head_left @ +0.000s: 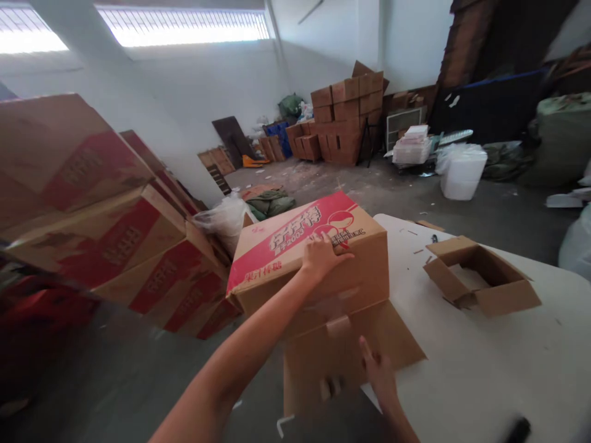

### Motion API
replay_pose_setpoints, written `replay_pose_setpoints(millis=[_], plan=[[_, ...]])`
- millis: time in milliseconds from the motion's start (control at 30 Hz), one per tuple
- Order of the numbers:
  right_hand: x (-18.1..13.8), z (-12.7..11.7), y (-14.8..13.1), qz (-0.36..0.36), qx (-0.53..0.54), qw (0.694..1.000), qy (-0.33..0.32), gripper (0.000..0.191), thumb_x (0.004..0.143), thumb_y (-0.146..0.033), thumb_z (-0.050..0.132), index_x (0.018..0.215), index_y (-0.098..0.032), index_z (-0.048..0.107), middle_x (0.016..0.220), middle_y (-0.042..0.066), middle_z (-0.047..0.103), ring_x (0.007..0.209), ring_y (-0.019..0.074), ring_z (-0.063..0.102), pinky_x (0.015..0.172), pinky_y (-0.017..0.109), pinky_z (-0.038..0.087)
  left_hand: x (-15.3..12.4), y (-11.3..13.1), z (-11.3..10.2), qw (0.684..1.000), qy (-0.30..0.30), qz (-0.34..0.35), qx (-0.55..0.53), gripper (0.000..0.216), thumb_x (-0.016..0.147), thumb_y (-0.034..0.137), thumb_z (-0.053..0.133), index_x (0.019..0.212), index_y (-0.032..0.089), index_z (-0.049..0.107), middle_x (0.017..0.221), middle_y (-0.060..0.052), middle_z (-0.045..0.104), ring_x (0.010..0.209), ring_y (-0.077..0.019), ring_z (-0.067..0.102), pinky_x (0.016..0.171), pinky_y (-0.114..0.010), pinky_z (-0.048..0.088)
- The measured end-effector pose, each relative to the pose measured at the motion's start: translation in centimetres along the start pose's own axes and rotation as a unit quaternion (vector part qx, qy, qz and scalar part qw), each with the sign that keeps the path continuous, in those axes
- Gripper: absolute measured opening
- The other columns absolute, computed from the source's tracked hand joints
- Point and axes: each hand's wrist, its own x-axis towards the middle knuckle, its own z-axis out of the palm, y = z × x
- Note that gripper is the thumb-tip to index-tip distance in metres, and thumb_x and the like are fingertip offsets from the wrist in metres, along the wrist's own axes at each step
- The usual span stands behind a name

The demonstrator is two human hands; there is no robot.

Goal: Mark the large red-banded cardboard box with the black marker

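A brown cardboard box with a red and pink printed top (pixel 277 246) lies tilted at the left edge of the white table (pixel 484 381). My left hand (pixel 321 255) reaches over its top and presses on the near upper edge. My right hand (pixel 381 372) lies lower down, fingers against a loose brown flap (pixel 341 357) that hangs from the box's near side over the table edge. Neither hand encloses anything fully.
A small open cardboard box (pixel 480 283) sits on the table at the right. A tall stack of red-printed cartons (pixel 106 234) fills the left. Farther off on the grey floor stand stacked brown boxes (pixel 344 117), a white tub (pixel 462 172) and green sacks (pixel 561 138).
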Motion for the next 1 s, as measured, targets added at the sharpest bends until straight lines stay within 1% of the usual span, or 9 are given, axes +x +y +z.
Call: replay_pose_setpoints(millis=[100,167,233,367,467,600,733,900,1000], plan=[[1.7,5.2,-0.6,0.019,0.179,0.982,-0.06,0.061,0.067,-0.083,0.061,0.064,-0.023,0.066,0.07,0.008,0.07,0.073,0.0258,0.066,0.067,0.036,0.048,-0.4,-1.2,0.3,1.0,0.009,-0.002,0.001,0.105,0.076,0.088,0.04,0.132,0.0,0.054,0.126,-0.033,0.063,0.114,-0.0428,0.062,0.093,-0.046,0.046],[4.3,8.7,-2.4,0.019,0.31,0.947,-0.082,0.059,0.066,-0.082,0.064,0.082,-0.025,0.069,0.09,0.008,0.075,0.091,0.0265,0.069,0.077,0.038,0.052,-0.4,-2.4,0.5,1.0,0.015,-0.002,-0.005,0.108,0.075,0.087,0.043,0.135,-0.002,0.051,0.131,-0.035,0.059,0.119,-0.0449,0.059,0.097,-0.048,0.045],[7.1,11.7,-4.3,0.006,0.385,0.917,-0.101,0.057,0.063,-0.08,0.068,0.088,-0.028,0.068,0.097,0.007,0.076,0.097,0.0261,0.069,0.083,0.041,0.053,0.0,-4.2,0.6,1.0,0.017,-0.001,-0.014,0.108,0.075,0.086,0.046,0.135,-0.004,0.05,0.128,-0.036,0.061,0.121,-0.0454,0.058,0.097,-0.049,0.046],[11.1,17.4,-6.8,-0.025,0.422,0.888,-0.18,0.062,0.066,-0.09,0.053,0.076,-0.03,0.064,0.085,0.005,0.073,0.09,0.0271,0.07,0.081,0.047,0.055,1.5,-10.6,0.9,0.999,0.017,-0.012,-0.031,0.094,0.08,0.081,0.046,0.125,0.0,0.06,0.111,-0.028,0.071,0.106,-0.039,0.067,0.087,-0.043,0.052],[12.9,22.4,-8.6,-0.044,0.432,0.879,-0.197,0.07,0.065,-0.097,0.042,0.075,-0.031,0.066,0.082,0.005,0.072,0.09,0.0287,0.069,0.083,0.051,0.055,2.6,-16.7,2.0,0.998,0.016,-0.013,-0.059,0.085,0.084,0.076,0.045,0.126,0.003,0.06,0.114,-0.026,0.071,0.103,-0.0372,0.068,0.087,-0.043,0.053],[15.1,29.4,-12.9,-0.052,0.462,0.868,-0.172,0.078,0.058,-0.096,0.052,0.098,-0.033,0.072,0.097,0.005,0.075,0.108,0.0311,0.066,0.094,0.052,0.053,4.1,-25.1,3.7,0.995,0.011,0.005,-0.101,0.072,0.09,0.056,0.05,0.141,0.005,0.049,0.137,-0.027,0.06,0.125,-0.0376,0.059,0.103,-0.045,0.049],[17.2,36.2,-17.6,-0.006,0.449,0.887,-0.102,0.082,0.064,-0.092,0.052,0.109,-0.027,0.07,0.102,0.008,0.076,0.11,0.0314,0.067,0.093,0.052,0.055,5.5,-34.7,5.8,0.99,-0.003,-0.027,-0.136,0.066,0.091,0.047,0.049,0.143,0.008,0.046,0.138,-0.025,0.061,0.123,-0.0359,0.063,0.101,-0.045,0.051],[20.9,45.0,-24.2,-0.066,0.339,0.936,0.066,0.065,0.07,-0.078,0.063,0.098,-0.02,0.069,0.103,0.014,0.076,0.114,0.033,0.066,0.091,0.047,0.057,6.2,-45.9,10.4,0.971,0.055,-0.098,-0.211,0.073,0.091,0.045,0.044,0.151,0.005,0.032,0.156,-0.022,0.044,0.145,-0.0296,0.042,0.121,-0.041,0.035],[23.9,49.6,-28.8,-0.11,0.267,0.956,0.059,0.061,0.067,-0.076,0.067,0.085,-0.018,0.068,0.104,0.018,0.075,0.118,0.0366,0.063,0.099,0.047,0.053,6.7,-50.1,13.1,0.956,0.073,-0.159,-0.234,0.08,0.088,0.045,0.046,0.153,0.001,0.027,0.159,-0.023,0.039,0.148,-0.0278,0.037,0.124,-0.035,0.031]])
